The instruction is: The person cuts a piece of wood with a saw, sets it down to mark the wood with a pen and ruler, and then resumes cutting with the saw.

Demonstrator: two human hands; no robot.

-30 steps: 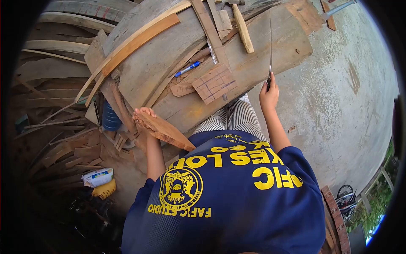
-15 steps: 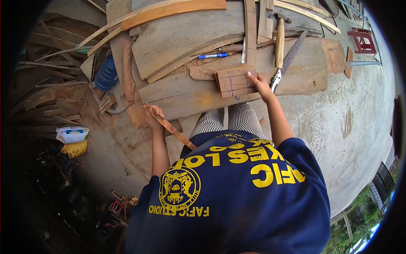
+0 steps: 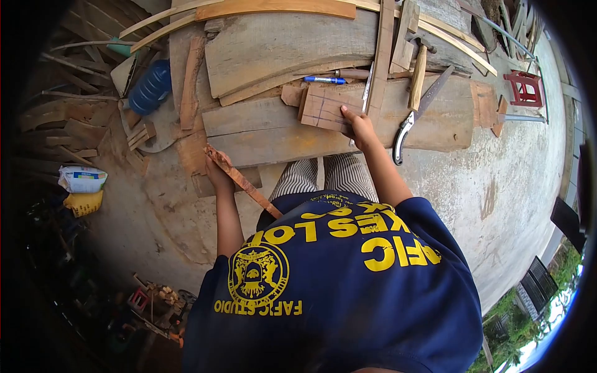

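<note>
My left hand (image 3: 219, 166) grips a rough-edged wooden slab (image 3: 245, 184), its narrow side facing up and its near end against my shirt. My right hand (image 3: 359, 126) holds the right end of a small wooden block (image 3: 324, 109) marked with dark grid lines, thumb on top. Just right of that hand lies a folding saw (image 3: 404, 132) with a black and white handle. A hammer (image 3: 417, 78) rests beside the saw blade. Behind the block are a blue marker (image 3: 324, 80) and a metal ruler (image 3: 367, 87), partly under a long wooden strip (image 3: 380, 59).
A wide plank (image 3: 267, 137) lies across the front of the work area. Curved wooden strips (image 3: 280, 7) lie at the back. A blue water jug (image 3: 150, 87) and scrap wood are on the left, with a red stool (image 3: 524, 88) at the right.
My right hand has let go of the saw, now on the plank, and taken hold of the marked block. The slab in my left hand has turned edge up. The view has shifted.
</note>
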